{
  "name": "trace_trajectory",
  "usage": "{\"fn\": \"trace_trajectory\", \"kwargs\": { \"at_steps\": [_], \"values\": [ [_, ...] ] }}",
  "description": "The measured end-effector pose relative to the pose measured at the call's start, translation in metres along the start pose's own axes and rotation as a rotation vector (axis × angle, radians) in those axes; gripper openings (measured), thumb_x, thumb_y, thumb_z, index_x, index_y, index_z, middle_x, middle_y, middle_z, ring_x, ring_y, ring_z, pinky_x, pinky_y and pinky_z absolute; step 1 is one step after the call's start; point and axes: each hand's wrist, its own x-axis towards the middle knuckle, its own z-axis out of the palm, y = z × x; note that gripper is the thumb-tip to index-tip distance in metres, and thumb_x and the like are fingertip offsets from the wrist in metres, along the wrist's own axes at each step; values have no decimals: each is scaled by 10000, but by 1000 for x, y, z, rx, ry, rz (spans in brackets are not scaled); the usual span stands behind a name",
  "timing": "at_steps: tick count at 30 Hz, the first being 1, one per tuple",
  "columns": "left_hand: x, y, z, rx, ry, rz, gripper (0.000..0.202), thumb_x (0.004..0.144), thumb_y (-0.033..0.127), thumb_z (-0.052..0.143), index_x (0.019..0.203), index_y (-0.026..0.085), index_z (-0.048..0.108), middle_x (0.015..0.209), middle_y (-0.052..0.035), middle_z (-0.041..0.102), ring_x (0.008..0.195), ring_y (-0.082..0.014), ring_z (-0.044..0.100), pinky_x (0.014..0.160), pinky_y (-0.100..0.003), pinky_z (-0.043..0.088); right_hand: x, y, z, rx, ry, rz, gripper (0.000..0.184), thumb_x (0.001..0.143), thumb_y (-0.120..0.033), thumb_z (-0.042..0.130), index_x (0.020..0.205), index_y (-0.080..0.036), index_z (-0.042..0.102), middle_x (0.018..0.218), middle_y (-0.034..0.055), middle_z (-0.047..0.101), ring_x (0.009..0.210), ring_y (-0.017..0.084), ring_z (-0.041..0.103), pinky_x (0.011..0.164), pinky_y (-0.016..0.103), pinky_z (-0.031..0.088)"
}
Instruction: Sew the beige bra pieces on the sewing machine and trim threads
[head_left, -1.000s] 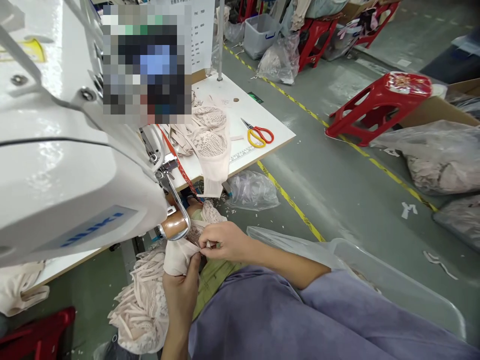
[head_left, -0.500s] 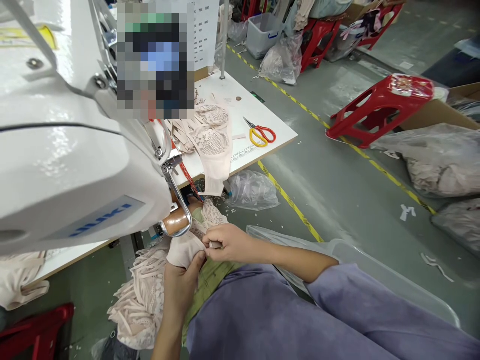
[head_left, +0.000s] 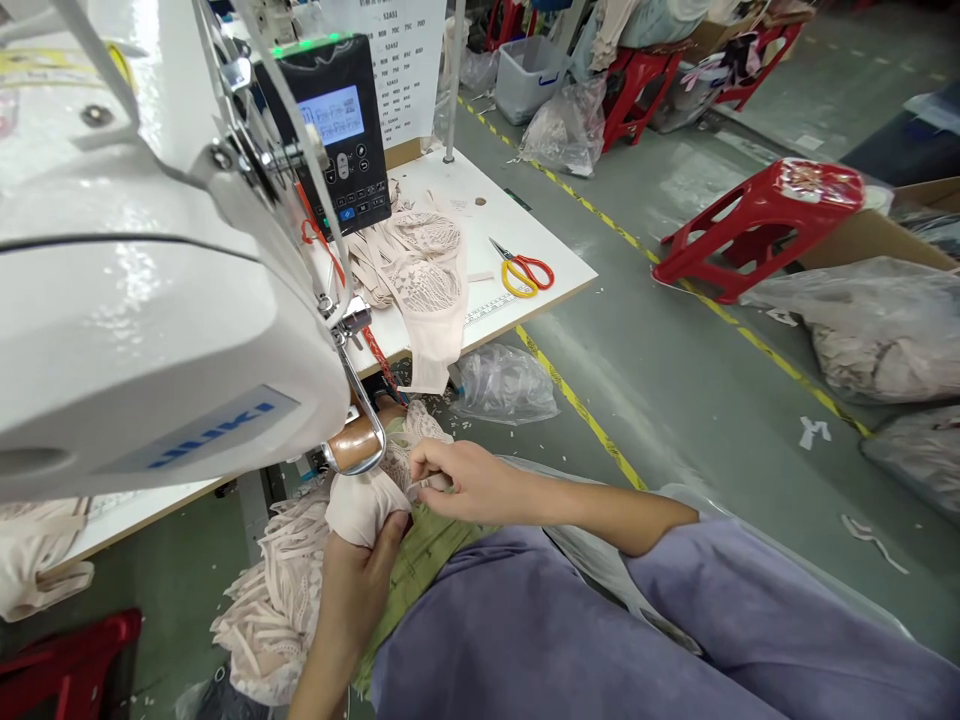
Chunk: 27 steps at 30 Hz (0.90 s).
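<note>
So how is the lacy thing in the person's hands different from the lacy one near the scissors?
The held garment is bunched up in the left hand, while the table garment lies spread out, one end hanging past the edge of the table. The held garment shows a smooth, rounded patch in front; the table garment shows patterned lace cups. Both are pale pinkish-beige with lace.

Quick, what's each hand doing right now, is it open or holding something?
Left hand: closed, holding the beige garment.
Right hand: closed, pinching a narrow pale strip right by the garment.
</note>
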Motion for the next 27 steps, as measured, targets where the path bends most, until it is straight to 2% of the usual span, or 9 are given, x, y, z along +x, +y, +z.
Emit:
{"fn": "trace_trajectory", "kwargs": {
  "at_steps": [3, 9, 14, 18, 21, 23, 27],
  "values": [
    [-3, 5, 3, -19, -19, -3, 342, 806, 324, 733, 1133, 224, 734, 1156, -99, 707, 1128, -287, 626, 1010, -362, 453, -2, -6, -1, -96, -24, -85, 149, 813, -131, 536, 936, -208, 505, 648, -78, 454, 558, 94, 370, 577, 232, 267],
    [-8, 10, 8, 130, 42, -42, 336, 871, 398, 640, 1149, 222, 707, 1147, -66, 729, 1125, -272, 649, 991, -362, 478, -2, -2, -1, -280, -39, -239, 136, 850, -106, 478, 949, -199, 472, 789, -19, 552, 651, 128, 413, 610, 255, 282],
    [-4, 9, 8, 168, 6, 12, 326, 882, 381, 621, 1150, 216, 704, 1143, -63, 735, 1083, -260, 673, 916, -345, 525, -3, 0, 0, -372, -48, -264, 129, 884, -127, 470, 993, -180, 512, 818, 16, 607, 675, 150, 462, 629, 266, 301],
    [-1, 11, 5, 168, 27, -55, 366, 835, 418, 667, 1103, 177, 733, 1070, -80, 760, 1016, -276, 698, 868, -353, 550, 3, -1, -8, -277, -91, -143, 185, 910, -223, 541, 1079, -175, 598, 881, 26, 675, 726, 152, 554, 644, 256, 332],
    [1, 15, 1, 164, 30, -72, 365, 810, 420, 688, 1064, 165, 752, 1024, -79, 770, 991, -282, 701, 864, -357, 549, 11, 0, -15, -105, -154, -61, 160, 872, -299, 641, 962, -178, 697, 923, 21, 701, 821, 151, 600, 695, 243, 367],
    [4, 16, 0, 163, 18, -81, 344, 804, 423, 692, 1015, 161, 765, 971, -78, 776, 951, -277, 704, 833, -347, 550, 16, 1, -16, 34, -181, 16, 173, 836, -300, 678, 920, -155, 721, 883, 13, 686, 803, 136, 588, 701, 230, 380],
    [9, 10, -3, 127, -11, -144, 313, 806, 431, 700, 939, 156, 764, 924, -72, 777, 900, -248, 696, 785, -308, 535, 17, 4, -13, 378, -236, 251, 265, 779, -337, 719, 936, -123, 714, 735, -28, 589, 667, 94, 513, 610, 196, 375]
  ]
}}
